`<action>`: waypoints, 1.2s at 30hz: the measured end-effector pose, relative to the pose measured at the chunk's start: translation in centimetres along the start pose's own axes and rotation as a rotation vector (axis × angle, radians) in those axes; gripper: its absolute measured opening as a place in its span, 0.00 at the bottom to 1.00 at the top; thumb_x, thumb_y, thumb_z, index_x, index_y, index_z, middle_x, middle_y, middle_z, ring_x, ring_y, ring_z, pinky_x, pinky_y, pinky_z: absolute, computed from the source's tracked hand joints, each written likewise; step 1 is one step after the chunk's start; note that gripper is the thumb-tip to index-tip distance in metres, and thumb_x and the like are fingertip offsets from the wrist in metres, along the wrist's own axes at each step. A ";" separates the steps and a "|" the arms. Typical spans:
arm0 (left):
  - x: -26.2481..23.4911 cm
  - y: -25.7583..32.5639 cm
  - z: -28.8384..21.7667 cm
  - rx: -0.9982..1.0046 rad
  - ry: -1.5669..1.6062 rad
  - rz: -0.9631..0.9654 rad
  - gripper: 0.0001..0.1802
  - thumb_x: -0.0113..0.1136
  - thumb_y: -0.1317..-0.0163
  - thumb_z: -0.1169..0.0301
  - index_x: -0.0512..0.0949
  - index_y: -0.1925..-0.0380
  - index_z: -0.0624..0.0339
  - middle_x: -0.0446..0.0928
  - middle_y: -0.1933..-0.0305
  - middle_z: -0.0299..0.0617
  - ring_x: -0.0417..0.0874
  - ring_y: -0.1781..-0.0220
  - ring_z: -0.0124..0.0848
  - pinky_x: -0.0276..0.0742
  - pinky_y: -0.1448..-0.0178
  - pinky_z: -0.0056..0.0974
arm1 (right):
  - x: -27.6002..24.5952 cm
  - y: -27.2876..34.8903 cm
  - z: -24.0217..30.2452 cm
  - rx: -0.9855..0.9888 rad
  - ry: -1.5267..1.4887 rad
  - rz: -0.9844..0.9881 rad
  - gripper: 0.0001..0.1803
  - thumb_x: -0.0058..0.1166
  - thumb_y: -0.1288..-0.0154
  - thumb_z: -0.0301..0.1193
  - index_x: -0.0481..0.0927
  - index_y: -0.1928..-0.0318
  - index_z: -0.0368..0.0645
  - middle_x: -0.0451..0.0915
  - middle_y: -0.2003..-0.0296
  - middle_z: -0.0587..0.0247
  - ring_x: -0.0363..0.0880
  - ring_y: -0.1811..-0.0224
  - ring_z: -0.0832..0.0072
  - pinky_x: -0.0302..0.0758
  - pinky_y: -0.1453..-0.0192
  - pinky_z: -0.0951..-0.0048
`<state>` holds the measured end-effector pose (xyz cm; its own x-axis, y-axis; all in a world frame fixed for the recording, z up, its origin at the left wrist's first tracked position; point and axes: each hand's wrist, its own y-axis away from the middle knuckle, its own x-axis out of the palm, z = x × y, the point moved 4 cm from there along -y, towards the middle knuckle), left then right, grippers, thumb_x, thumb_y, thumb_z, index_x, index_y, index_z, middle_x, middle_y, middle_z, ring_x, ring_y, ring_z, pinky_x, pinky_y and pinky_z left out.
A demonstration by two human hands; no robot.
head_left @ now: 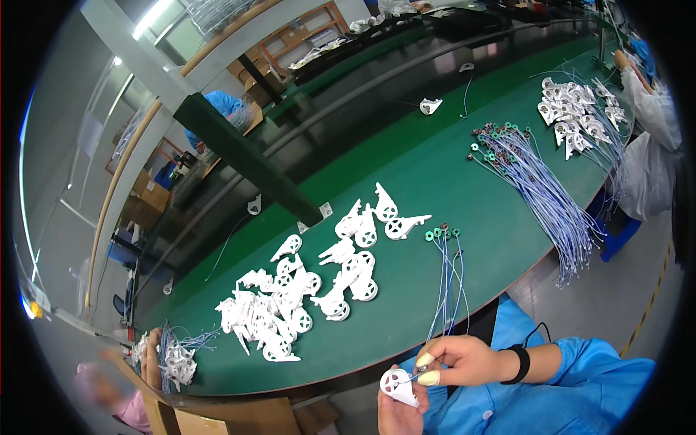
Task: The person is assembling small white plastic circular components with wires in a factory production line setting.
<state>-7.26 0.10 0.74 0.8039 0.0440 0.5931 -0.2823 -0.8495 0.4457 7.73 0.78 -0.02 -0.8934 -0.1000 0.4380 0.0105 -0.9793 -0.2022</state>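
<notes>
My left hand (396, 418) is closed around a white plastic housing (398, 387), round at one end and tapering at the other. Over it, my right hand (464, 360) pinches a small greyish piece between thumb and forefinger, which wear yellow finger cots; it is too small to name. A black band circles my right wrist. Just beyond my hands lies a small bundle of thin white and blue cables (447, 279) with green and brown round ends. Left of it, many similar white housings (272, 312) are piled on the green table (406, 290).
A large cable bundle (540, 196) lies to the right, with more white housings (576, 109) beyond it. A dark green post (246, 156) rises from the table. People work at the right and left ends. Cardboard boxes (239, 415) stand by the near left edge.
</notes>
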 end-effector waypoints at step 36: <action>0.3 -2.6 1.7 0.164 -0.340 0.050 0.25 0.32 0.25 0.61 0.56 0.36 0.67 0.67 0.41 0.46 0.72 0.43 0.33 0.72 0.43 0.35 | 0.7 -0.5 1.5 -0.322 0.657 -0.071 0.13 0.60 0.43 0.23 0.76 0.57 0.35 0.77 0.57 0.53 0.79 0.59 0.64 0.77 0.56 0.71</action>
<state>-5.36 1.39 -1.36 0.9269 -0.1534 0.3425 -0.2602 -0.9204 0.2919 7.82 0.89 1.69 -0.9731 0.1866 -0.1351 -0.0995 -0.8693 -0.4842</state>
